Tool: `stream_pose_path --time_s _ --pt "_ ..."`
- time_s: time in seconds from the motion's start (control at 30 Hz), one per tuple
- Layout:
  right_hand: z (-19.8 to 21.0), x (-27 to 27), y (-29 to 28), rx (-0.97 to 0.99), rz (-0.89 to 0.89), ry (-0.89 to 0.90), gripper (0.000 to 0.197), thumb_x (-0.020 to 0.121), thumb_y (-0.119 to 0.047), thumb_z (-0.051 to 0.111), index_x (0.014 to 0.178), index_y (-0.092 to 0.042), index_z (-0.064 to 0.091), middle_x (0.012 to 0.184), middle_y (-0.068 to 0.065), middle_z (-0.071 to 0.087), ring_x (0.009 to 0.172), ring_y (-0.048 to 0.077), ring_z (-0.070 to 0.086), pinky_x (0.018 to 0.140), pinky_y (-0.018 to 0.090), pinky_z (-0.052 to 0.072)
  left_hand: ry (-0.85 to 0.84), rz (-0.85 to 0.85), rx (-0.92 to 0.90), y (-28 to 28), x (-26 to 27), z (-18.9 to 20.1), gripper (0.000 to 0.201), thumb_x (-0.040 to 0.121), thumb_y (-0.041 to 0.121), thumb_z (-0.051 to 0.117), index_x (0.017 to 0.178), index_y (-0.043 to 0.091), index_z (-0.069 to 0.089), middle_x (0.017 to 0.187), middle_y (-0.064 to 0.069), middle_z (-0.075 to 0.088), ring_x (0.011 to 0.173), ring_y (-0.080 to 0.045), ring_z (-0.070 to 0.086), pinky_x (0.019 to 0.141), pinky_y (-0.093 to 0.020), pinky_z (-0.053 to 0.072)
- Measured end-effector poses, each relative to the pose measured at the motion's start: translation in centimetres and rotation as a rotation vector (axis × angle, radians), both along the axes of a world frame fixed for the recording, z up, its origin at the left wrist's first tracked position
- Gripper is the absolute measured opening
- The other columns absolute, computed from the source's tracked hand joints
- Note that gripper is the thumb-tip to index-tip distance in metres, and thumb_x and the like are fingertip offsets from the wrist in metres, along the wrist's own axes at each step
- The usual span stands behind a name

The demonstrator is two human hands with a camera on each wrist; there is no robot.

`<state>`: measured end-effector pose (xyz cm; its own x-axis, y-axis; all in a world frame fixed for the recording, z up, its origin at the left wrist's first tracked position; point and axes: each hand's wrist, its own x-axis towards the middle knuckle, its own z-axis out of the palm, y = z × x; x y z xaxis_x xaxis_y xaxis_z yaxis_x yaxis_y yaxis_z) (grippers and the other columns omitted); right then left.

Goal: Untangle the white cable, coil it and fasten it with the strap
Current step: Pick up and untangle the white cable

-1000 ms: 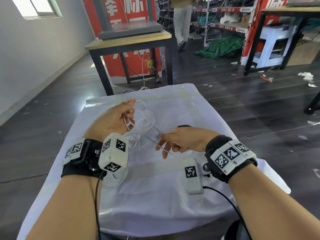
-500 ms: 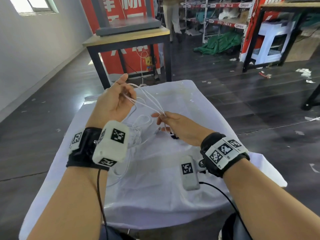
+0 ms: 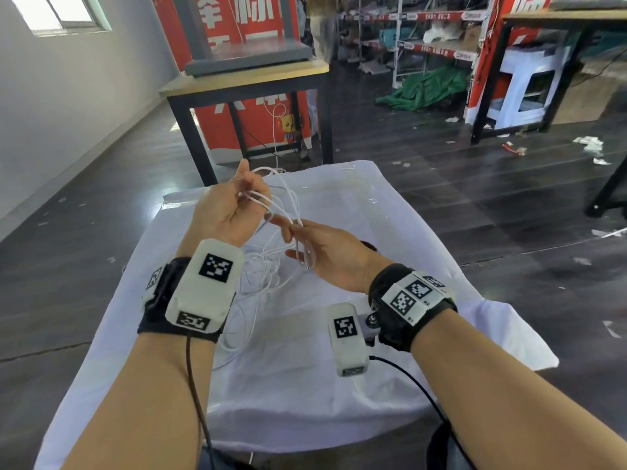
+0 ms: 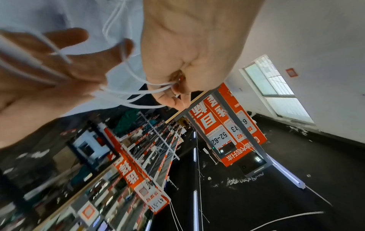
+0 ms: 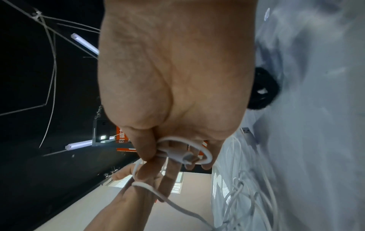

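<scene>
The thin white cable [image 3: 287, 198] runs in several strands between my two hands, raised above the white-clothed table [image 3: 373, 368]. My left hand [image 3: 252, 195] pinches a bunch of loops between thumb and fingers [image 4: 168, 87]. Close to its right, my right hand [image 3: 295, 232] grips the cable near one small plug [image 5: 184, 156], a loop curling round its fingers. The rest of the cable lies in a loose tangle [image 3: 263, 269] on the cloth below the hands. A USB plug [image 5: 247, 132] rests on the cloth. The black strap [image 5: 262, 92] lies beside my right hand, mostly hidden in the head view.
Beyond the cloth's far edge stands a wooden table with black legs [image 3: 247, 79], a red banner [image 3: 237, 22] behind it. Dark floor with scraps of litter surrounds the table. Shelving and a green tarp [image 3: 427, 89] are at the back right.
Both hands have risen off the cloth. The left hand lifted the loops up and away. The right hand, still holding the cable, came left and up close to it.
</scene>
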<state>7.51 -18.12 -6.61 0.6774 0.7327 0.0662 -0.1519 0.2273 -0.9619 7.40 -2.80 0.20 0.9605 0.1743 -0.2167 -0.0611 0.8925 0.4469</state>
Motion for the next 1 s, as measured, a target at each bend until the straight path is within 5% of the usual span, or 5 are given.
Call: stream_pose_path --time_s 0.23,0.43,0.8,0.9,1.0 --pt "0.5 -0.1 -0.8 0.013 -0.045 0.110 0.030 0.103 -0.009 0.030 0.082 -0.004 0.051 0.091 0.013 0.056 0.084 0.023 0.067 0.091 0.028 0.050 0.132 -0.028 0.461 1.6 -0.5 -1.0 0.023 0.098 -0.005 0.038 0.097 0.007 0.057 0.072 -0.009 0.052 0.054 -0.012 0.052 0.053 -0.020 0.052" --pt "1.0 -0.1 -1.9 -0.162 -0.137 0.033 0.028 0.104 -0.016 0.031 0.084 -0.009 0.049 0.076 0.010 0.058 0.053 0.016 0.055 0.067 0.035 0.053 0.141 0.001 1.637 2.3 -1.3 -2.4 0.023 0.097 0.003 0.044 0.114 0.018 0.047 0.094 -0.009 0.051 0.077 -0.017 0.062 0.069 -0.026 0.055" --pt "0.8 0.3 -2.5 -0.310 -0.123 -0.039 0.027 0.104 -0.018 0.034 0.087 -0.010 0.054 0.064 -0.003 0.040 0.050 0.005 0.045 0.063 0.019 0.044 -0.025 0.260 1.425 1.7 -1.0 -2.1 0.023 0.094 0.014 0.056 0.113 0.019 0.044 0.106 -0.005 0.057 0.082 -0.015 0.065 0.071 -0.026 0.058" --pt "1.0 1.3 -3.1 -0.114 -0.359 0.118 0.028 0.105 -0.018 0.032 0.083 -0.012 0.048 0.059 -0.005 0.039 0.046 0.005 0.039 0.057 0.019 0.043 0.125 0.098 1.626 1.8 -1.7 -1.9 0.023 0.095 0.031 0.056 0.112 0.018 0.047 0.110 -0.002 0.057 0.089 -0.015 0.063 0.068 -0.023 0.054" --pt "1.5 1.7 -3.5 0.016 -0.536 0.208 0.030 0.105 -0.017 0.029 0.081 -0.012 0.046 0.054 -0.005 0.037 0.045 0.006 0.037 0.055 0.020 0.044 0.068 -0.433 1.870 0.3 -2.8 -2.0 0.026 0.095 0.038 0.053 0.108 0.015 0.058 0.107 0.001 0.063 0.085 -0.009 0.064 0.067 -0.020 0.052"
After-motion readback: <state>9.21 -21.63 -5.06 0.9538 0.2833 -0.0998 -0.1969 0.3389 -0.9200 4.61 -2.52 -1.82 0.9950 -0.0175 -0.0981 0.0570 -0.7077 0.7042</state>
